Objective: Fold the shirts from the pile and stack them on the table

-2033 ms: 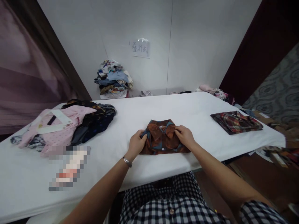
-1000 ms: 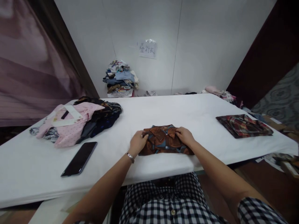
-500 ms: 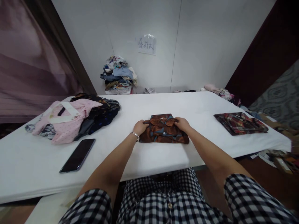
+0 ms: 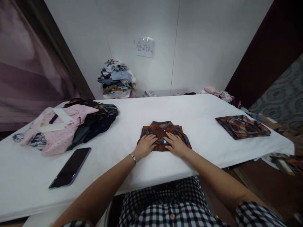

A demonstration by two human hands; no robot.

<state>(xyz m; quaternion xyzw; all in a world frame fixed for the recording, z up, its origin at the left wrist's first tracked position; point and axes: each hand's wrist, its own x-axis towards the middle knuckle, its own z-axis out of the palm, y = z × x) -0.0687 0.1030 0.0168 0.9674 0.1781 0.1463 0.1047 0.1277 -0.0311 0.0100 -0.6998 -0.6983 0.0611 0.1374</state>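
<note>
A folded brown and teal patterned shirt (image 4: 163, 130) lies on the white table (image 4: 151, 167) in front of me, collar away from me. My left hand (image 4: 145, 145) lies flat on its near left part, fingers stretched out. My right hand (image 4: 176, 145) lies flat on its near right part, fingers spread. Both palms press on the cloth and hold nothing. A silver bracelet (image 4: 133, 158) sits on my left wrist.
A black phone (image 4: 70, 167) lies at the front left. Behind it sits a heap of pink and dark clothes (image 4: 68, 124). A folded red plaid shirt (image 4: 242, 126) lies at the right. A clothes pile (image 4: 116, 78) stands on the floor by the wall.
My hands have left the shirt's sides near the collar and now lie flat on its near half. The shirt looks flatter.
</note>
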